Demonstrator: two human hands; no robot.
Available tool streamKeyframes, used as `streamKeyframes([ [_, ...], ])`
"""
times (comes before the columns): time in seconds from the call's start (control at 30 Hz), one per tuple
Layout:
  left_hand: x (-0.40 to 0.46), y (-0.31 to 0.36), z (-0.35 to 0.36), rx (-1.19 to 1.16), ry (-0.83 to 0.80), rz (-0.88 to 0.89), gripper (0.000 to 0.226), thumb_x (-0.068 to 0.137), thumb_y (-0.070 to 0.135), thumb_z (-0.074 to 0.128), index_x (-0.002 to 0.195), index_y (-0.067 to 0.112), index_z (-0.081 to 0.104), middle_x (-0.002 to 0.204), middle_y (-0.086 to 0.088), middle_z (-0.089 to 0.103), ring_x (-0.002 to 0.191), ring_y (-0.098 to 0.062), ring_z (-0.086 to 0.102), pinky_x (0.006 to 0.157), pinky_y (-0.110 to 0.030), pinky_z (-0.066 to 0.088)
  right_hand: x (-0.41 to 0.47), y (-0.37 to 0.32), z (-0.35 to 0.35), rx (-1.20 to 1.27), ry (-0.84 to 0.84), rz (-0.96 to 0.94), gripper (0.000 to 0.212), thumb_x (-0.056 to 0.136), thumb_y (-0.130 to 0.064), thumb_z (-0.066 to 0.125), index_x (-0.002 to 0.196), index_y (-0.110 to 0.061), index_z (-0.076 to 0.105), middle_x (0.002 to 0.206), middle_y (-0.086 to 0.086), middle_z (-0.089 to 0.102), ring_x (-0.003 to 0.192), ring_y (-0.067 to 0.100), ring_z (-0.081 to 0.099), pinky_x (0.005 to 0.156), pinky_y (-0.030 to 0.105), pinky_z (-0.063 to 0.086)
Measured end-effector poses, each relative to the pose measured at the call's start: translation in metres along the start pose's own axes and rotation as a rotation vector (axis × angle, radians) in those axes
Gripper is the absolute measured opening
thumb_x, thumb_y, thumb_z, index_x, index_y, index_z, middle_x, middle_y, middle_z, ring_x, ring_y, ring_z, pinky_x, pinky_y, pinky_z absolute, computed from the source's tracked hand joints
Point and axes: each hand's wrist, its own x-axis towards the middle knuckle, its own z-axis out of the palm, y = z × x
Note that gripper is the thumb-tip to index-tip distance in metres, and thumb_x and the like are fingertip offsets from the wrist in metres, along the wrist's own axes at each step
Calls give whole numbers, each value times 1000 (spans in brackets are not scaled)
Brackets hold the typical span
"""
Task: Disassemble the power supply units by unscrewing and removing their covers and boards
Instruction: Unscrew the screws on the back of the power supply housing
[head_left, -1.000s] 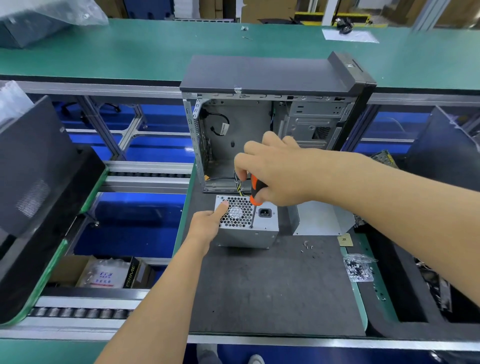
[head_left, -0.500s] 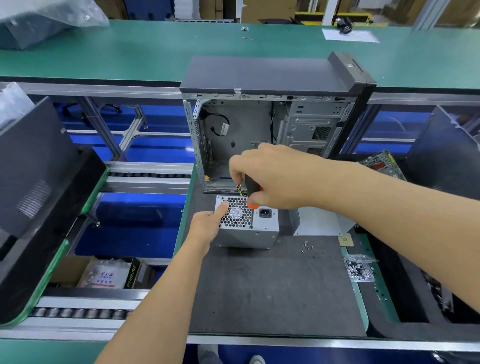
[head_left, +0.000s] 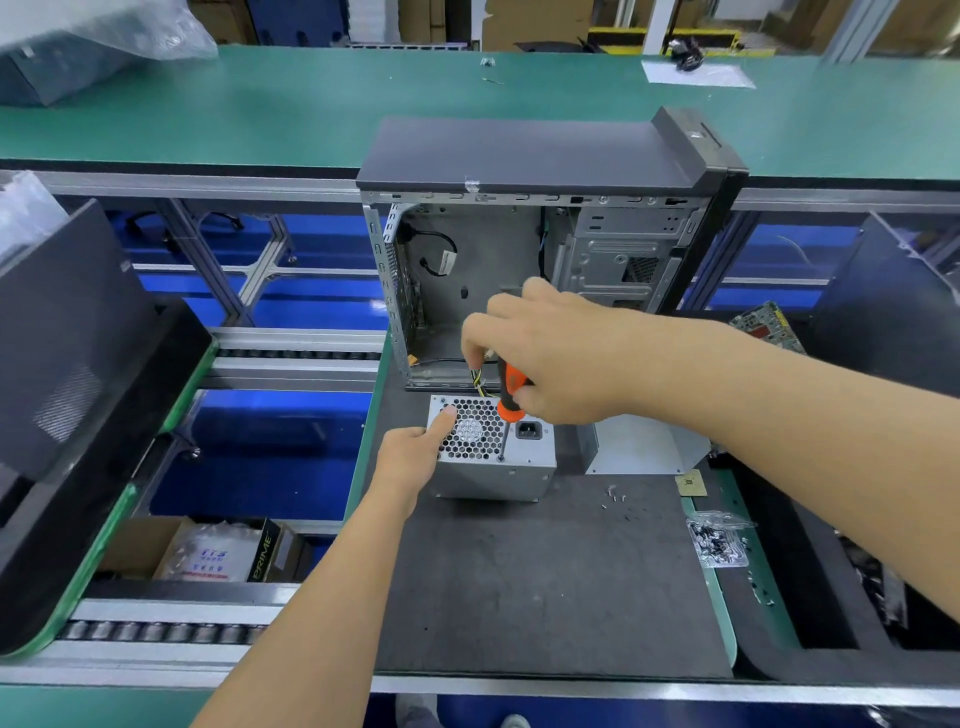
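Observation:
A silver power supply unit (head_left: 524, 470) stands on the dark grey mat (head_left: 545, 582), its honeycomb fan grille and black socket facing up. My left hand (head_left: 415, 449) holds its left side, thumb lying on the grille. My right hand (head_left: 556, 353) grips an orange and black screwdriver (head_left: 508, 400) upright above the unit. The shaft's tip sits at a screw on the top face's near edge, between grille and socket. Coloured wires run from the unit's far side toward the open computer case (head_left: 519, 270) behind it.
Loose screws (head_left: 615, 500) lie on the mat right of the unit, and a clear bag of screws (head_left: 719, 543) sits at the mat's right edge. A circuit board (head_left: 769, 327) lies at the right. Black panels stand on the left. A roller conveyor runs below.
My right hand has shifted slightly and turned round the screwdriver handle, showing more or less of the orange. The left hand and the unit have stayed put.

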Motion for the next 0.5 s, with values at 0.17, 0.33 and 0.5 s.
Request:
streamKeyframes([
  [0.17, -2, -1, -2, 12, 9, 8, 70, 80, 70, 66, 54, 24, 19, 51, 7, 19, 54, -17, 20, 57, -33, 18, 4, -6, 2, -228, 31, 222, 64, 90, -74, 33, 116, -16, 45, 72, -1, 33, 80, 31, 49, 58, 35, 34],
  [0.33, -3, -4, -2, 4, 30, 8, 69, 79, 70, 67, 49, 27, 24, 44, 12, 21, 48, -12, 23, 54, -32, 20, 2, -1, 3, -191, 34, 116, 26, 101, -40, 46, 113, -17, 42, 96, 3, 49, 85, 27, 49, 60, 36, 39],
  [0.5, -11, -1, 0, -8, 158, 49, 52, 82, 69, 65, 103, 22, 59, 89, 8, 61, 85, -15, 58, 73, -33, 48, 1, 0, 0, -86, -50, 45, 33, 93, -16, 57, 121, -25, 43, 116, 0, 42, 101, 24, 36, 77, 36, 40],
])
